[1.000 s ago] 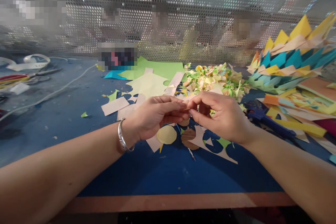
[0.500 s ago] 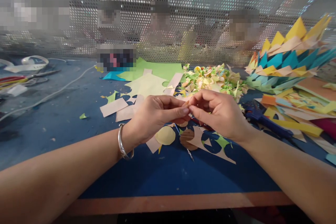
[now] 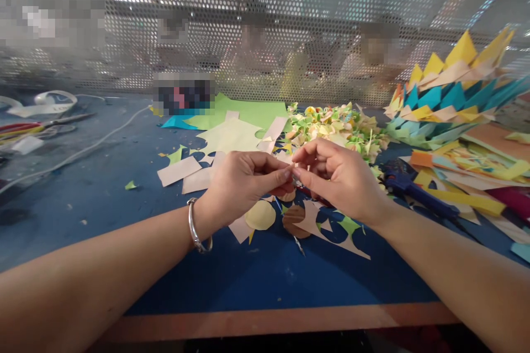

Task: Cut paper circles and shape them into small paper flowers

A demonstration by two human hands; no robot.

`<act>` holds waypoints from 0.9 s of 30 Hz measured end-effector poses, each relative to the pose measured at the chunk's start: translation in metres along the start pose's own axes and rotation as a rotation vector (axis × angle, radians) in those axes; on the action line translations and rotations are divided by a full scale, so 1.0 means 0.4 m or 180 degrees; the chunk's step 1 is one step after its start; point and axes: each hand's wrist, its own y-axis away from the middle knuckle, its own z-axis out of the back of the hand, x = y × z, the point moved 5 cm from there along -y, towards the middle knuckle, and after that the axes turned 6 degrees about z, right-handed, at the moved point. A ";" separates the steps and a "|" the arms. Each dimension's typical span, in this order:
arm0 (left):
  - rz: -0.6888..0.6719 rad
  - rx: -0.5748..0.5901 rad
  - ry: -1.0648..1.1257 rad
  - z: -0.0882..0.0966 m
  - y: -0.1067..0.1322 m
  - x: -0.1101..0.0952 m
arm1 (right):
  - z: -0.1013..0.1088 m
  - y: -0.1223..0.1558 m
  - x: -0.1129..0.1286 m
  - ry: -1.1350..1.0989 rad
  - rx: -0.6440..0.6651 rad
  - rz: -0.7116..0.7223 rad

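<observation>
My left hand (image 3: 244, 179), with a silver bangle at the wrist, pinches a small paper piece (image 3: 292, 166) between thumb and fingertips. Most of that piece is hidden by the fingers. My right hand (image 3: 337, 176) meets it from the other side, fingers curled and thumb tip against the piece. Both hands are above the blue table. Below them lie a pale yellow paper circle (image 3: 260, 215), a brown disc (image 3: 297, 220), a pink paper offcut with round cut-outs (image 3: 348, 247) and a thin pointed tool (image 3: 298, 245).
Behind my hands are green paper sheets (image 3: 256, 113) and a heap of small folded paper bits (image 3: 335, 127). A blue glue gun (image 3: 422, 193), paper strips (image 3: 467, 198) and a spiky stacked paper piece (image 3: 451, 94) stand right. Scissors (image 3: 62, 119) and a white cord (image 3: 83, 149) lie left.
My right forefinger has lifted a little away from its thumb. Both hands stay together in nearly the same place, and the view has shifted slightly.
</observation>
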 end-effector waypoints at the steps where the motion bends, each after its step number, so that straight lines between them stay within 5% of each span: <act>1: 0.0009 -0.0016 -0.0020 0.000 0.000 -0.001 | -0.001 0.000 0.000 -0.0004 0.0012 -0.0018; 12: 0.0144 -0.0317 -0.0045 0.003 0.001 0.000 | -0.003 0.002 0.020 0.0390 -0.0113 0.0320; 27: 0.0329 -0.0029 0.0252 -0.009 0.006 0.002 | -0.009 0.005 0.026 0.0504 -0.0215 0.0456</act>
